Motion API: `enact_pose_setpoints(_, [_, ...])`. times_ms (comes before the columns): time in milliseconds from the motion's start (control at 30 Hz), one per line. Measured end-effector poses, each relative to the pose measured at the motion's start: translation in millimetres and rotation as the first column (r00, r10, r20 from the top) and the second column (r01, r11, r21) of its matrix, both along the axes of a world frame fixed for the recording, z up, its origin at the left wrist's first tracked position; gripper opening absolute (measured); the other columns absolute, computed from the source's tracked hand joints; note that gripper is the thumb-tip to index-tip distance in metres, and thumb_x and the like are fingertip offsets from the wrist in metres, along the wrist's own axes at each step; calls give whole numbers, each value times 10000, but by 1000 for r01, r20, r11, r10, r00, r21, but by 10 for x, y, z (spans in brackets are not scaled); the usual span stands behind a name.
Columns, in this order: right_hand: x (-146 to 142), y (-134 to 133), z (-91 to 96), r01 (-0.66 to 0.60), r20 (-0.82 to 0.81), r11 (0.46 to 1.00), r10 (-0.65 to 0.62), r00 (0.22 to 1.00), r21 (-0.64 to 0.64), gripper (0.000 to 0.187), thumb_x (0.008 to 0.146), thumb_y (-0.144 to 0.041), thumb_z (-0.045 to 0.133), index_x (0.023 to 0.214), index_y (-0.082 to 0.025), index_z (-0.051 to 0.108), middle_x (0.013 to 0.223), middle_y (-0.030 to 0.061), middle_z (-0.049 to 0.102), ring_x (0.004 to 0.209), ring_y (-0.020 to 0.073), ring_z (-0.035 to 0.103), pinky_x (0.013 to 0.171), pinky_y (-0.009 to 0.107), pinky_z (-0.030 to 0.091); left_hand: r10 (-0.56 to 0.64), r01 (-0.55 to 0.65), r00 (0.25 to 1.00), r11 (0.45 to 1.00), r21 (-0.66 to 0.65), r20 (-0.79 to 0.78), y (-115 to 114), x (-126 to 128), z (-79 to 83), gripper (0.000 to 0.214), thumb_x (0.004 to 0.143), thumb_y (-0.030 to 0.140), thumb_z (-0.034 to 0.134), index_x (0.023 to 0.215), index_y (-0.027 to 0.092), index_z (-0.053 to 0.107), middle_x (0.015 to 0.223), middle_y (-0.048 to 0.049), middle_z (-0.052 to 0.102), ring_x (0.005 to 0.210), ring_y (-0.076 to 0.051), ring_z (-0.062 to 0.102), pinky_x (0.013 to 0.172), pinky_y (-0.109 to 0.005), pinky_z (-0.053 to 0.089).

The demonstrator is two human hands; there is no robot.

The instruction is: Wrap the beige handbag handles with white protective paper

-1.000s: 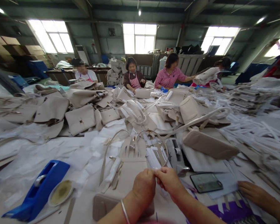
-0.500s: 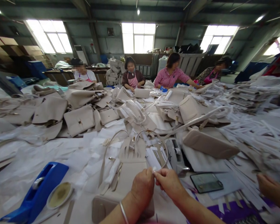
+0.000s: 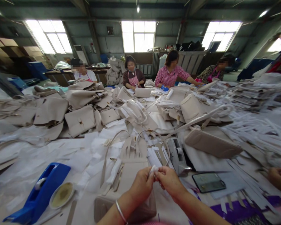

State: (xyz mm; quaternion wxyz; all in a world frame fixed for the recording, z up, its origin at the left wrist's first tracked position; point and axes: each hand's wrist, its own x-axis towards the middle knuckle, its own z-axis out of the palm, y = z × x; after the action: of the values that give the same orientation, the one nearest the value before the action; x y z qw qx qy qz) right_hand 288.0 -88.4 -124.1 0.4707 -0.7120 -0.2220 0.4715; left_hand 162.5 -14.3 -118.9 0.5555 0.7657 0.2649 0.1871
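Observation:
My left hand (image 3: 141, 185) and my right hand (image 3: 170, 180) meet low in the middle, both pinched on a small white strip of paper (image 3: 152, 169) held between the fingertips. Under them lies a beige handbag (image 3: 126, 175) with thin curved handles and paper-wrapped straps. A silver bangle sits on my left wrist. The lower part of the bag is hidden behind my left forearm.
A blue tape dispenser (image 3: 41, 190) and a small round dish (image 3: 62, 194) lie at the lower left. A grey tape dispenser (image 3: 178, 156) and a phone (image 3: 209, 182) lie to the right. Another person's hand (image 3: 279, 177) rests at far right. Beige bags pile across the table; several workers sit behind.
My hands have lifted slightly and drawn the white strip closer together. The other person's hand at the right has moved farther right and up. The far worker put down the bag she held.

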Motion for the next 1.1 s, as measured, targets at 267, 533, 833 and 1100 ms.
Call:
enact_pose_setpoints(267, [142, 17, -47, -241, 271, 951, 184, 945, 192, 327, 876, -411, 562, 660, -167, 586, 542, -24, 558, 512, 106, 472, 521, 241, 354, 38, 66, 983, 842, -536, 180, 67, -44, 11, 384, 926, 492, 502, 843, 127, 589, 662, 13, 524, 486, -73, 416, 464, -205, 304])
enact_pose_setpoints(533, [245, 108, -92, -343, 138, 860, 314, 939, 378, 249, 888, -391, 599, 785, -168, 636, 678, 18, 704, 602, 132, 568, 608, 257, 438, 150, 169, 951, 478, -862, 269, 124, -33, -66, 344, 857, 458, 645, 921, 123, 607, 675, 24, 530, 448, -31, 394, 442, -161, 280])
enact_pose_setpoints(833, [246, 109, -213, -292, -54, 873, 338, 940, 390, 331, 886, -481, 582, 843, -157, 633, 646, -11, 627, 516, 85, 450, 505, 218, 340, 178, 84, 963, 507, -858, 200, 111, -21, -112, 788, 832, 475, 648, 1469, 174, 295, 674, 33, 575, 464, -77, 462, 462, -191, 334])
enact_pose_setpoints(1100, [293, 30, 157, -254, 327, 908, 141, 934, 333, 369, 871, -441, 596, 625, -175, 530, 631, -34, 475, 608, 117, 489, 578, 244, 376, -94, 106, 994, 909, -402, 49, 164, -110, 137, 522, 883, 573, 505, 1124, 143, 676, 885, -64, 668, 824, -200, 569, 812, -322, 437])
